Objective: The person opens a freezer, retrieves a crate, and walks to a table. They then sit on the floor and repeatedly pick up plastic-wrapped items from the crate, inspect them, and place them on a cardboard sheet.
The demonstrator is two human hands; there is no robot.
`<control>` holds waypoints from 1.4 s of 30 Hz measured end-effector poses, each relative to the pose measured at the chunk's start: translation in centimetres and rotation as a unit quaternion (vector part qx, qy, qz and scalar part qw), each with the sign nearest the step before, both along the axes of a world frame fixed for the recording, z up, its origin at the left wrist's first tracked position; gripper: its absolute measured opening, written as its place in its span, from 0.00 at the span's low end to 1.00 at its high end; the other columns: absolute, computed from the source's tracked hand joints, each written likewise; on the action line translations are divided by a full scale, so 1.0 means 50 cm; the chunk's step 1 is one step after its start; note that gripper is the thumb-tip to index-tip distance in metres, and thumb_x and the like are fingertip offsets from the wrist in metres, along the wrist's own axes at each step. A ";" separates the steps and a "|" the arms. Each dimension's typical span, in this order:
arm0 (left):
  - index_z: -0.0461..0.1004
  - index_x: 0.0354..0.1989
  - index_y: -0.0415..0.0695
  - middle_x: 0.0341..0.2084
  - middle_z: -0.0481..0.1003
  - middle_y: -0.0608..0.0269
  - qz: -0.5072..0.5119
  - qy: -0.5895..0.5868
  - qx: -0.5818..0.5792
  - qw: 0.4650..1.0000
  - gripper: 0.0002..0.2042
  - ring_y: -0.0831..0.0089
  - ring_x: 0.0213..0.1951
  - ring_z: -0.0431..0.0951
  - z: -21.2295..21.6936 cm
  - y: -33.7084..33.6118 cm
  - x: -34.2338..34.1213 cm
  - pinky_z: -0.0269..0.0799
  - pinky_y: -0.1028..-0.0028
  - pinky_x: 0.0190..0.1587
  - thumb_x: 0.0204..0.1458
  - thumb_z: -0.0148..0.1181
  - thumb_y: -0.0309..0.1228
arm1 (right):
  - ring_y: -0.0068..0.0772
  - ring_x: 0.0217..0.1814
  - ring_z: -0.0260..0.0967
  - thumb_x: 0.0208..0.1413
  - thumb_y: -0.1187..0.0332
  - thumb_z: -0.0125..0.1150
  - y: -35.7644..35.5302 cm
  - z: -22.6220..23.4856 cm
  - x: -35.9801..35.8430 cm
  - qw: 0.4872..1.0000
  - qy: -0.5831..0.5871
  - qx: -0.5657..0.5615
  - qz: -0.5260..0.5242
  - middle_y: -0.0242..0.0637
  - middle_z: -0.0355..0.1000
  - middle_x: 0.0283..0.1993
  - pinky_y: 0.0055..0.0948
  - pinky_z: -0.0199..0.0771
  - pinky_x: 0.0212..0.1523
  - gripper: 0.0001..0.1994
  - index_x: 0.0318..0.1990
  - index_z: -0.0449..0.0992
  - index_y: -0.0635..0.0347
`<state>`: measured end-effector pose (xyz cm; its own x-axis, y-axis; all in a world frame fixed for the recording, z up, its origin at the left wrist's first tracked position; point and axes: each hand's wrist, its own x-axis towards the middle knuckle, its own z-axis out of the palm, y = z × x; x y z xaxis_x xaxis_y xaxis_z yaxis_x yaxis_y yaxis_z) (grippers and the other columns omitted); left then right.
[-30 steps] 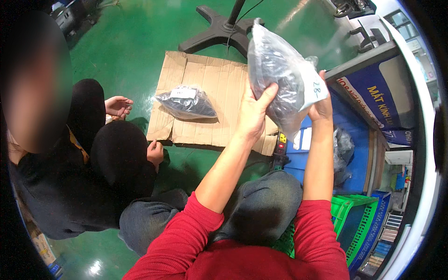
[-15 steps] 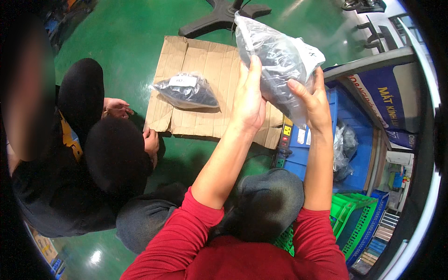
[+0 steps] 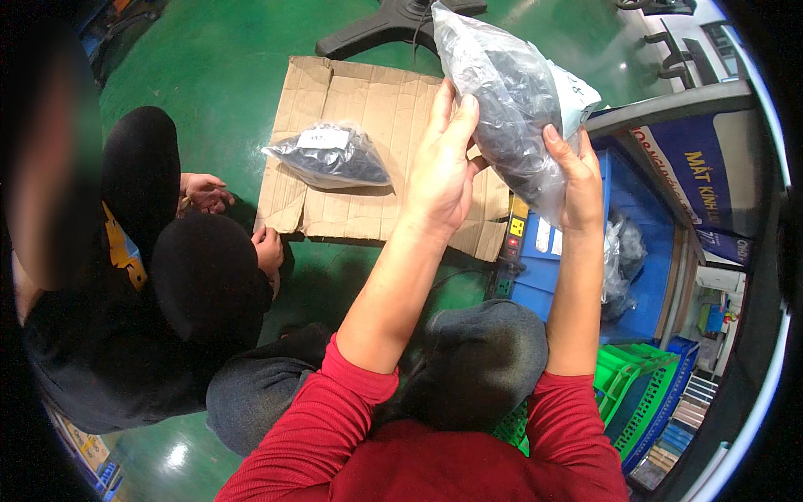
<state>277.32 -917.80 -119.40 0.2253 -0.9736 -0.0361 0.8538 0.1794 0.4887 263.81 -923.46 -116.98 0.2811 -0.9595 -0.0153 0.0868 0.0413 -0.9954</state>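
Between my two raised hands is a clear plastic bag (image 3: 510, 105) packed with something dark, a white label on its right side. My left hand (image 3: 443, 163) grips the bag's left edge, thumb on the near face. On the lower right, my right hand (image 3: 577, 176) holds it with the thumb pressed against the plastic. A second clear bag (image 3: 343, 167) with dark contents and a white label lies on the flattened cardboard (image 3: 351, 100), left of my hands and apart from them. What the dark contents are, I cannot make out.
To the right stands a blue bin (image 3: 535, 289) with clear bags inside, and a green crate (image 3: 631, 368) nearer me. A power strip (image 3: 512, 243) runs beside the bin. At left another person in black crouches, a hand (image 3: 269, 251) by the cardboard. A black stand base (image 3: 368, 33) is beyond.
Both hands and the held bag have shifted slightly to the right, and the bag has turned a little. The bag on the cardboard appears slightly further left and up in view.
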 end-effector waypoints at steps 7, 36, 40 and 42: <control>0.47 0.61 0.51 0.52 0.60 0.66 -0.012 -0.037 0.032 0.999 0.24 0.76 0.48 0.62 -0.009 0.000 0.002 0.61 0.70 0.44 0.56 0.42 0.39 | 0.30 0.49 0.63 0.51 0.69 0.54 -0.007 -0.005 -0.016 0.997 -0.050 0.050 0.010 0.39 0.65 0.48 0.27 0.60 0.50 0.21 0.51 0.61 0.67; 0.62 0.47 0.40 0.38 0.71 0.61 0.066 0.044 -0.002 0.997 0.17 0.79 0.39 0.71 0.008 0.012 -0.004 0.66 0.79 0.40 0.48 0.55 0.26 | 0.32 0.49 0.63 0.47 0.78 0.53 -0.010 -0.039 -0.033 0.988 -0.134 0.068 0.033 0.38 0.65 0.47 0.32 0.63 0.51 0.22 0.51 0.59 0.61; 0.63 0.44 0.42 0.36 0.71 0.63 0.059 0.039 0.004 0.997 0.14 0.81 0.36 0.71 0.000 0.013 -0.004 0.66 0.81 0.36 0.50 0.54 0.28 | 0.32 0.49 0.63 0.46 0.79 0.54 -0.005 -0.035 -0.031 0.988 -0.134 0.062 0.042 0.38 0.65 0.47 0.32 0.62 0.52 0.22 0.51 0.59 0.61; 0.63 0.45 0.43 0.36 0.71 0.64 0.051 0.041 0.004 0.998 0.13 0.81 0.36 0.71 0.000 0.014 -0.001 0.66 0.81 0.36 0.50 0.53 0.28 | 0.31 0.49 0.63 0.46 0.79 0.55 -0.002 -0.030 -0.028 0.989 -0.133 0.048 0.044 0.38 0.65 0.47 0.31 0.61 0.52 0.23 0.51 0.59 0.61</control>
<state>277.29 -917.08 -119.41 0.3194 -0.9453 -0.0668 0.8685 0.2638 0.4197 262.42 -923.55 -118.48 0.3700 -0.9288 -0.0201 0.3376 0.1546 -0.9285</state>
